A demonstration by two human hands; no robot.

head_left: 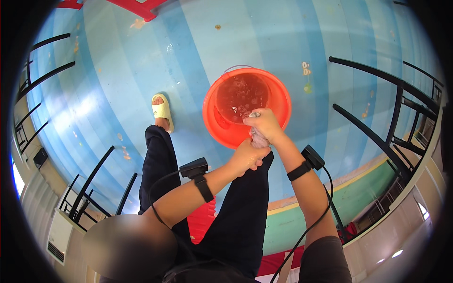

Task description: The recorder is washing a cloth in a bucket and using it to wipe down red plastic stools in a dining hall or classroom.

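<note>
Washing spot indoors: blue striped floor (198,56), orange bucket (222,127), black metal frames (377,104).

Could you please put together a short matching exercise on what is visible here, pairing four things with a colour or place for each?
Things:
1. bucket
2. slipper
3. cloth
4. floor

Descriptions:
A. pale yellow, on a foot
B. painted in blue stripes
C. orange, holding water
D. twisted between the left hand and the right hand

Pairs: 1-C, 2-A, 3-D, 4-B
</note>
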